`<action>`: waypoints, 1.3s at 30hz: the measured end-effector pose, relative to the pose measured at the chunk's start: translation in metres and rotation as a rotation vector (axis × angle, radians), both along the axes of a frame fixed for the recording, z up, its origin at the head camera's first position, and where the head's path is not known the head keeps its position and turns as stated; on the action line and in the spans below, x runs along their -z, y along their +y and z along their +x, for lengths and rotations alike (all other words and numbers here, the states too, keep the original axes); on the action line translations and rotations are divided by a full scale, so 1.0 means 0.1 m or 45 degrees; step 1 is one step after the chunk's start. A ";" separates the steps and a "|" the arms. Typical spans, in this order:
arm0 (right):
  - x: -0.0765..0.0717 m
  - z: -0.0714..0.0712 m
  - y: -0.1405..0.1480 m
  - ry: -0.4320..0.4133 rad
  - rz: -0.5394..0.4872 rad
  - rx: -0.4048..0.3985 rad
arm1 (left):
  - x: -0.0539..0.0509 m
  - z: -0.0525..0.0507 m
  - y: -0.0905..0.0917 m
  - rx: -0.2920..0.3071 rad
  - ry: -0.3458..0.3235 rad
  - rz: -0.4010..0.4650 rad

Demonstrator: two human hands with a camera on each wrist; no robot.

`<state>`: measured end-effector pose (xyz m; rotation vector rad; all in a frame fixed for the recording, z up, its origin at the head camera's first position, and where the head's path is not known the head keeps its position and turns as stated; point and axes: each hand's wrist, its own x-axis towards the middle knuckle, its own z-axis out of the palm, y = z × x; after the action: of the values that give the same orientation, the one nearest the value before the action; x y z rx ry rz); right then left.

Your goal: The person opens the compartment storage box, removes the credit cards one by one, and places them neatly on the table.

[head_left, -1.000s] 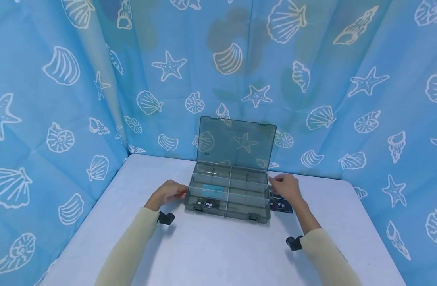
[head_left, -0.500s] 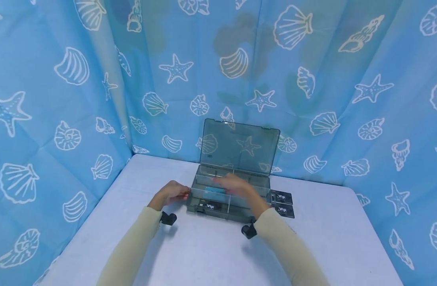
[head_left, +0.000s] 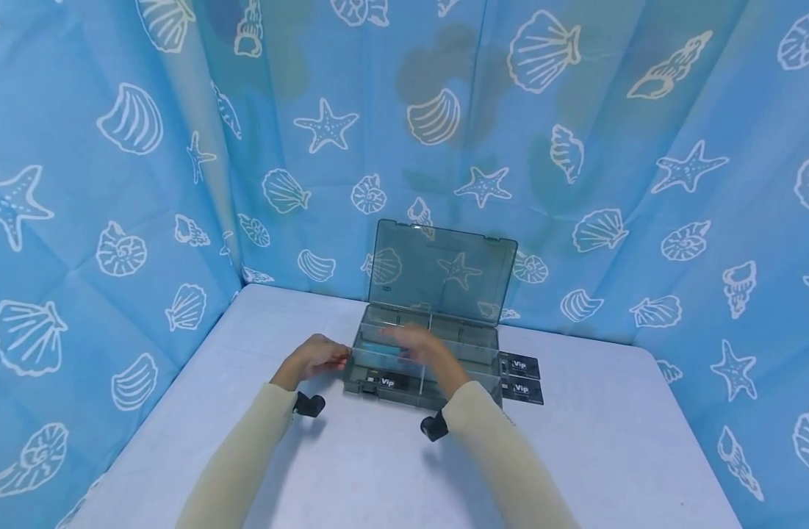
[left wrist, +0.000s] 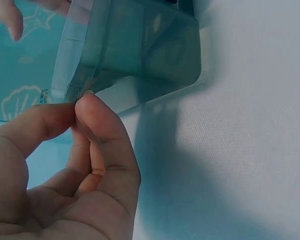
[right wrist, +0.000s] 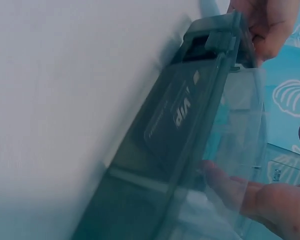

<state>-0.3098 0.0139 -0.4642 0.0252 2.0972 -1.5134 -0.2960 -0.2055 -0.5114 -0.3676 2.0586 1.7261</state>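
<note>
A grey see-through compartment box (head_left: 397,397) stands at the back of the table, its lid (head_left: 444,272) raised. At its left end my left hand (head_left: 314,356) pinches the edge between thumb and forefinger, also plain in the left wrist view. My right hand (head_left: 420,345) reaches into the left part of the middle row, over a blue card (head_left: 380,349) that it partly hides. In the right wrist view its thumb and fingers are spread, with one fingertip (right wrist: 212,172) behind a clear divider. A black VIP card (right wrist: 172,107) lies in the front left compartment.
Two black VIP cards, one farther back (head_left: 519,364) and one nearer (head_left: 523,389), lie on the white table (head_left: 378,470) against the box's right end. A blue shell-print curtain (head_left: 285,242) hangs behind the lid and along both sides.
My right hand has left the cards at the box's right end and moved left into the box, over the blue card. The left hand keeps its pinch.
</note>
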 end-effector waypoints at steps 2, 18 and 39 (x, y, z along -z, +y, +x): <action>0.01 -0.01 -0.01 -0.022 -0.083 0.043 | -0.01 0.00 0.01 -0.002 -0.005 -0.003; 0.23 -0.05 0.11 0.162 -0.087 0.205 | 0.01 -0.05 0.05 -0.004 -0.016 -0.009; 0.09 0.25 1.16 0.497 -0.117 0.378 | 0.02 0.03 0.01 0.003 0.061 -0.008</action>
<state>-0.2853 0.1299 -0.4731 0.0075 2.4057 -1.9171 -0.2932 -0.2046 -0.5139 -0.3285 2.0976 1.7436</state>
